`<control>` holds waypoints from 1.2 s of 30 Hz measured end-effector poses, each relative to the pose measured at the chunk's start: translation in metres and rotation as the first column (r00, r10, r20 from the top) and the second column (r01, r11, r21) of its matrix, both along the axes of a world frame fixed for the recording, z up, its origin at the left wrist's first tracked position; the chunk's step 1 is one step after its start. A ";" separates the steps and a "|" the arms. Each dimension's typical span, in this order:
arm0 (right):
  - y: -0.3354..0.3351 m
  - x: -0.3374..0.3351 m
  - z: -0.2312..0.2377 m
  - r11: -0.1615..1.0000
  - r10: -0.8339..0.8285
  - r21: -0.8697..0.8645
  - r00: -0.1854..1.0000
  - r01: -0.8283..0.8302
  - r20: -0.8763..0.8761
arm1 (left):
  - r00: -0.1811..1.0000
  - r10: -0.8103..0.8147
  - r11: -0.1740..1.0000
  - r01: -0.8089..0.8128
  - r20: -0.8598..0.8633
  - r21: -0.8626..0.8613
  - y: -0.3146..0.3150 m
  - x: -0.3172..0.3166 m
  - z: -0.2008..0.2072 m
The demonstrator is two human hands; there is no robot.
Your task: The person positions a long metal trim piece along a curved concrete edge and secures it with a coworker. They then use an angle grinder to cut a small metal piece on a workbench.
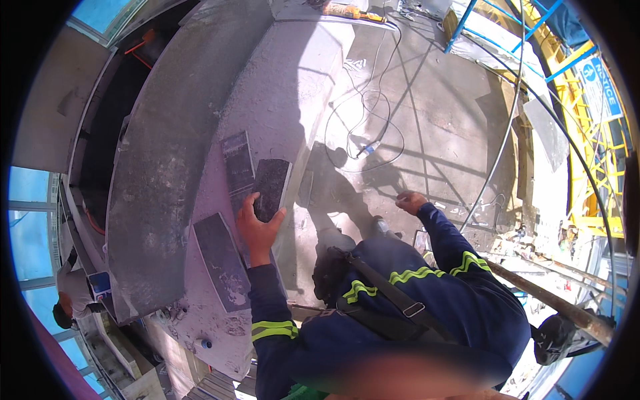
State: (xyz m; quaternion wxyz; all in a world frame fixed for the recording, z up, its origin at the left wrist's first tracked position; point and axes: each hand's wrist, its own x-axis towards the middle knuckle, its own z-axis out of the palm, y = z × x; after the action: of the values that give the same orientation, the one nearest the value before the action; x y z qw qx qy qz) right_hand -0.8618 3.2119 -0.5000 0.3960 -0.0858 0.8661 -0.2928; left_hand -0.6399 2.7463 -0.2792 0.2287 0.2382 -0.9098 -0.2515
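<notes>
My left hand (259,230) grips the near end of a dark, rough-faced rectangular slab (272,187), thumb and fingers on opposite edges. Beneath and around it runs a pale, dusty ledge (267,100). A second dark slab (238,160) lies just beyond, to the left. Closer to me, a longer grey slab (221,260) with whitish smears rests beside my left wrist. Off to the right, my right hand (411,201) hangs above the floor, fingers curled in; whether anything is inside them is hidden.
A curved grey slab surface (160,160) borders the ledge on the left. Black cable loops (403,137) lie on the floor (440,113), leading to a yellow-orange power tool (345,11). Blue framing (460,27) and yellow scaffold (587,193) stand right. Another person (75,293) is at lower left.
</notes>
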 end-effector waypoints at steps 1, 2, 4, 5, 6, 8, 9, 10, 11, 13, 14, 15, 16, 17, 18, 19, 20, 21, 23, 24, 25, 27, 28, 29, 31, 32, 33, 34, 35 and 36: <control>-0.004 -0.031 0.004 0.998 0.005 -0.066 0.999 -0.007 -0.035 | 1.000 -0.023 0.999 0.023 -0.001 -0.041 0.001 -0.038 -0.005; -0.009 -0.063 0.005 0.994 -0.002 -0.107 0.999 -0.004 -0.052 | 0.999 -0.038 0.997 0.040 0.032 -0.067 0.003 -0.074 -0.014; -0.021 -0.127 0.005 0.985 -0.014 -0.170 0.996 0.000 -0.083 | 0.998 -0.070 0.993 0.070 0.006 -0.099 -0.009 -0.148 -0.033; -0.030 -0.161 0.006 0.991 -0.038 -0.133 0.996 0.026 -0.082 | 0.997 -0.070 0.991 0.072 0.023 -0.110 -0.017 -0.186 -0.044; -0.037 -0.194 0.009 0.964 -0.065 -0.264 0.993 0.037 -0.100 | 0.997 -0.072 0.992 0.073 0.011 -0.103 -0.026 -0.226 -0.056; -0.051 -0.248 0.025 0.962 -0.090 -0.270 0.980 0.040 -0.177 | 0.997 -0.076 0.990 0.078 0.027 -0.120 -0.049 -0.298 -0.077; -0.058 -0.289 0.044 0.980 -0.050 -0.199 0.957 -0.008 -0.285 | 0.997 -0.073 0.992 0.076 0.036 -0.104 -0.063 -0.342 -0.086; -0.065 -0.318 0.064 0.979 -0.078 -0.205 0.942 0.010 -0.326 | 0.998 -0.060 0.992 0.063 0.033 -0.107 -0.072 -0.380 -0.095; -0.075 -0.342 0.083 0.979 -0.099 -0.205 0.927 0.025 -0.361 | 0.997 -0.026 0.993 0.034 0.072 -0.111 -0.082 -0.407 -0.103; -0.100 -0.401 0.124 0.978 -0.118 -0.206 0.894 0.030 -0.432 | 0.998 -0.002 0.991 0.009 0.055 -0.131 -0.100 -0.474 -0.112; -0.117 -0.425 0.138 0.980 -0.124 -0.198 0.876 0.033 -0.465 | 0.993 0.025 0.992 -0.010 0.118 -0.125 -0.108 -0.495 -0.117; -0.133 -0.452 0.151 0.982 -0.133 -0.181 0.860 0.048 -0.492 | 0.995 0.023 0.991 -0.009 0.100 -0.135 -0.115 -0.516 -0.122; -0.149 -0.482 0.162 0.984 -0.113 -0.173 0.865 0.031 -0.488 | 0.993 0.029 0.991 -0.013 0.114 -0.131 -0.121 -0.538 -0.126; -0.168 -0.509 0.168 0.992 -0.072 -0.127 0.819 -0.001 -0.569 | 0.988 0.043 0.990 -0.023 0.146 -0.136 -0.127 -0.557 -0.130; -0.185 -0.537 0.171 0.997 -0.032 -0.079 0.763 -0.025 -0.646 | 0.991 0.032 0.986 -0.010 0.128 -0.168 -0.132 -0.574 -0.134; -0.201 -0.564 0.173 0.999 0.010 -0.027 0.696 -0.043 -0.718 | 0.992 0.015 0.987 0.006 0.129 -0.162 -0.135 -0.589 -0.139; -0.220 -0.591 0.172 0.998 0.044 0.063 0.673 0.005 -0.739 | 0.989 0.015 0.987 0.009 0.144 -0.163 -0.138 -0.602 -0.144; -0.234 -0.618 0.171 0.995 0.076 0.100 0.634 0.002 -0.770 | 0.986 0.025 0.986 0.003 0.166 -0.165 -0.141 -0.614 -0.146; -0.261 -0.665 0.164 0.970 0.179 0.240 0.594 0.026 -0.785 | 0.977 0.030 0.992 -0.003 0.212 -0.128 -0.141 -0.625 -0.148; -0.271 -0.689 0.159 0.955 0.240 0.296 0.612 -0.009 -0.754 | 0.978 0.045 0.982 -0.007 0.202 -0.186 -0.136 -0.626 -0.147; -0.278 -0.711 0.153 0.939 0.293 0.339 0.634 -0.052 -0.716 | 0.959 0.089 0.975 -0.028 0.269 -0.222 -0.129 -0.628 -0.144; -0.296 -0.753 0.140 0.900 0.393 0.414 0.668 -0.137 -0.632 | 0.932 0.268 0.911 -0.163 0.244 -0.379 -0.090 -0.615 -0.134; -0.302 -0.770 0.134 0.882 0.430 0.428 0.710 -0.198 -0.558 | 0.907 0.355 0.862 -0.225 0.226 -0.453 -0.077 -0.628 -0.125; -0.303 -0.783 0.125 0.905 0.404 0.358 0.734 -0.232 -0.545 | 0.938 0.264 0.944 -0.203 0.225 -0.259 -0.063 -0.642 -0.119; -0.301 -0.807 0.109 0.899 0.434 0.299 0.750 -0.321 -0.498 | 0.991 0.091 0.985 -0.104 0.096 0.138 -0.029 -0.660 -0.108; -0.299 -0.813 0.102 0.901 0.426 0.183 0.724 -0.394 -0.543 | 0.993 0.113 0.884 -0.117 0.037 0.452 -0.010 -0.683 -0.107; -0.294 -0.812 0.096 0.893 0.417 0.104 0.715 -0.439 -0.561 | 0.988 0.157 0.701 -0.106 -0.008 0.705 0.009 -0.706 -0.108; -0.294 -0.813 0.092 0.865 0.462 0.078 0.723 -0.496 -0.513 | 0.995 0.100 0.590 -0.049 -0.013 0.806 0.016 -0.730 -0.108; -0.289 -0.808 0.091 0.846 0.432 -0.026 0.713 -0.532 -0.552 | 0.989 0.137 0.437 -0.008 -0.057 0.899 0.021 -0.755 -0.110; -0.284 -0.801 0.092 0.845 0.404 -0.117 0.766 -0.522 -0.499 | 0.981 0.174 0.271 0.034 -0.084 0.962 0.026 -0.776 -0.112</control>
State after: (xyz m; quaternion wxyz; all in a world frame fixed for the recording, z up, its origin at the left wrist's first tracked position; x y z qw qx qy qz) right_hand -1.6628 2.9279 -0.4075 0.2279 -0.4134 0.8415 -0.2626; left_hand -1.4162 2.7719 -0.3910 0.1276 0.3448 -0.5394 -0.7576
